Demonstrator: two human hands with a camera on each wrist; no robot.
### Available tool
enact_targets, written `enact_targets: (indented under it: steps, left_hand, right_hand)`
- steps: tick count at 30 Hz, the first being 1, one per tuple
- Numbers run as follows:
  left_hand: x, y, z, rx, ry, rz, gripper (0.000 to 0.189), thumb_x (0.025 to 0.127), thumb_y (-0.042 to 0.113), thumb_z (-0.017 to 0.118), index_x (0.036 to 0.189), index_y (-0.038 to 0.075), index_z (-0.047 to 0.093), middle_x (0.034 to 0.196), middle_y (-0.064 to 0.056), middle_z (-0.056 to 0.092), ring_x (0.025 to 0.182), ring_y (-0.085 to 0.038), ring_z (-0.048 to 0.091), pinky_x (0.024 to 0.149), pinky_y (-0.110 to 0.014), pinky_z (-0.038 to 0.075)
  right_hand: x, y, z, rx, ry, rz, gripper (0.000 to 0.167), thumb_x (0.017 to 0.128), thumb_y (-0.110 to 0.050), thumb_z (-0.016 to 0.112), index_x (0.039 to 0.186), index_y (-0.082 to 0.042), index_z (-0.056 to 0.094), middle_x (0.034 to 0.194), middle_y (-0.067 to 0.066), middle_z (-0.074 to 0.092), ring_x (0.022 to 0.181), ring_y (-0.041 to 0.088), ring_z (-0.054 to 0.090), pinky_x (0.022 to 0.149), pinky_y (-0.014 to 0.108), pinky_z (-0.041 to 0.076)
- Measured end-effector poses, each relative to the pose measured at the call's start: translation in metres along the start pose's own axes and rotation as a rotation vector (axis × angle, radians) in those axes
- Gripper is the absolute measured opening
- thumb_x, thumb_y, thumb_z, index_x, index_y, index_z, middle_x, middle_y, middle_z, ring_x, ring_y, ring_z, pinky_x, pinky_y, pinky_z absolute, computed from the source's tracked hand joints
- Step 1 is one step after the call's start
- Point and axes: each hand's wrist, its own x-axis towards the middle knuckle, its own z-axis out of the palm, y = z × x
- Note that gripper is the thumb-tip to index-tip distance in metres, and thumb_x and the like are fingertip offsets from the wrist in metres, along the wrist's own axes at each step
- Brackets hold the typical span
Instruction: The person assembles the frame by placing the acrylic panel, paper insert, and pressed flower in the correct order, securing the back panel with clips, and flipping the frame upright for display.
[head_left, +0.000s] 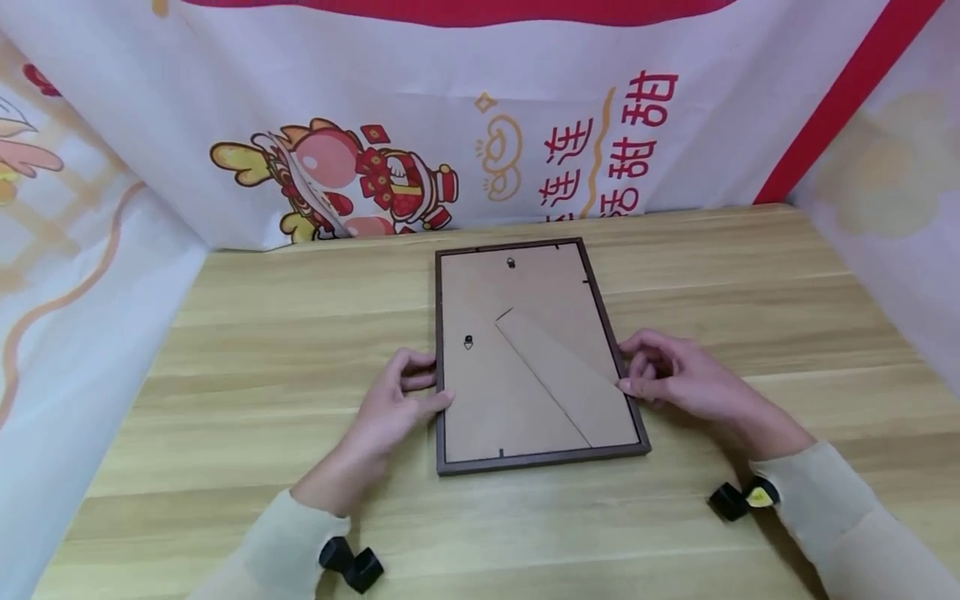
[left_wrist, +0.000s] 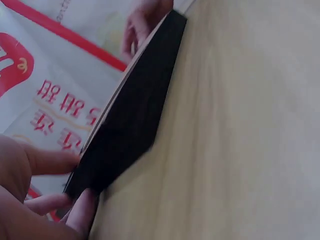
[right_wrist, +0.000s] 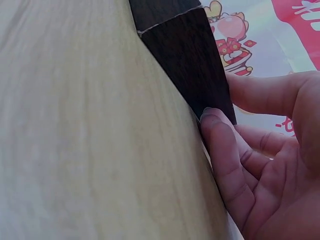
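A picture frame point(head_left: 536, 358) lies face down on the wooden table point(head_left: 300, 325), its brown backing board upward inside a thin dark border. Two small metal hangers and a slanted stand flap point(head_left: 558, 375) lying flat show on the back. My left hand point(head_left: 397, 404) holds the left border, thumb on top and fingers at the side. Opposite it, my right hand point(head_left: 686, 379) pinches the right border between thumb and fingers. In the left wrist view, the dark side of the frame point(left_wrist: 135, 100) stands close over the wood. Fingertips reach its lower edge in the right wrist view.
Behind the table hangs a white cloth point(head_left: 420, 92) with a cartoon figure and red writing; more cloth hangs at both sides. A small black device point(head_left: 351, 565) sits at the left cuff, another point(head_left: 742, 498) at the right.
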Motion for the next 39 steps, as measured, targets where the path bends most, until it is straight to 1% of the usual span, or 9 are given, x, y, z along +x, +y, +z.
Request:
enact_targets:
  steps: [5,8,11,14,17,21,26,30,39]
  left_hand:
    - [0.031,0.008,-0.016,-0.021,-0.014,0.048,0.056,0.101,0.018,0.075,0.152,0.008,0.053,0.142,-0.015,0.061,0.110,-0.024,0.067,0.102,-0.035,0.060]
    - [0.052,0.013,-0.019,-0.053,-0.004,0.026,0.052,0.105,0.019,0.071,0.152,0.010,0.055,0.135,-0.013,0.064,0.095,-0.020,0.069,0.089,-0.030,0.064]
    - [0.071,0.019,-0.024,-0.056,0.018,-0.002,0.050,0.107,0.024,0.067,0.154,0.014,0.054,0.131,-0.010,0.066,0.093,-0.018,0.069,0.086,-0.027,0.064]
    - [0.090,0.026,-0.028,-0.071,0.059,0.026,0.048,0.110,0.025,0.064,0.155,0.010,0.054,0.128,-0.009,0.067,0.095,-0.016,0.068,0.084,-0.024,0.064]
    - [0.104,0.030,-0.028,-0.072,0.104,0.050,0.044,0.110,0.025,0.064,0.149,0.005,0.060,0.117,-0.007,0.069,0.087,-0.013,0.066,0.077,-0.022,0.063]
    - [0.112,0.030,-0.024,-0.045,0.121,0.029,0.039,0.108,0.027,0.068,0.141,0.006,0.068,0.103,-0.004,0.069,0.076,-0.011,0.066,0.070,-0.021,0.062]
    - [0.116,0.029,-0.021,-0.074,0.101,0.014,0.040,0.106,0.029,0.072,0.140,0.007,0.069,0.101,-0.002,0.070,0.074,-0.010,0.066,0.070,-0.021,0.062]
    - [0.118,0.034,-0.020,-0.097,0.109,-0.005,0.041,0.103,0.026,0.076,0.137,0.004,0.070,0.095,0.000,0.071,0.066,-0.008,0.064,0.064,-0.020,0.061]
    - [0.120,0.047,-0.003,0.063,0.195,-0.042,0.025,0.102,0.019,0.075,0.123,0.008,0.067,0.101,-0.006,0.063,0.065,-0.014,0.057,0.055,-0.024,0.054]
  right_hand:
    - [0.000,0.002,0.000,-0.050,0.029,-0.048,0.048,0.098,-0.023,0.080,0.138,-0.004,0.063,0.103,0.010,0.069,0.090,0.020,0.060,0.069,0.026,0.054]
    - [-0.001,0.003,0.000,-0.065,0.029,-0.077,0.047,0.097,-0.022,0.081,0.137,-0.003,0.065,0.101,0.008,0.070,0.089,0.018,0.061,0.069,0.026,0.053]
    - [0.002,0.004,0.001,-0.055,0.028,-0.094,0.047,0.097,-0.021,0.081,0.137,-0.003,0.065,0.100,0.008,0.070,0.088,0.017,0.061,0.068,0.026,0.053]
    - [0.005,0.004,0.002,-0.043,0.036,-0.093,0.047,0.097,-0.020,0.082,0.137,-0.004,0.065,0.100,0.009,0.070,0.089,0.019,0.061,0.069,0.026,0.053]
    - [0.006,0.004,0.004,-0.047,0.030,-0.096,0.048,0.097,-0.023,0.082,0.138,-0.004,0.065,0.101,0.007,0.071,0.090,0.019,0.061,0.071,0.026,0.052]
    - [0.003,0.005,0.004,-0.044,0.021,-0.075,0.049,0.097,-0.024,0.081,0.138,-0.005,0.064,0.102,0.007,0.071,0.091,0.020,0.060,0.072,0.026,0.052]
    - [-0.001,0.008,0.003,-0.002,0.024,-0.049,0.048,0.097,-0.021,0.081,0.137,-0.004,0.063,0.102,0.010,0.069,0.090,0.020,0.060,0.069,0.027,0.053]
    - [0.001,0.008,0.003,-0.002,0.016,-0.053,0.047,0.097,-0.022,0.081,0.137,-0.004,0.063,0.103,0.009,0.070,0.090,0.019,0.061,0.069,0.027,0.054]
    - [0.000,0.008,0.003,-0.039,0.016,-0.065,0.042,0.098,-0.023,0.081,0.134,-0.007,0.066,0.101,0.007,0.071,0.091,0.019,0.061,0.071,0.026,0.051]
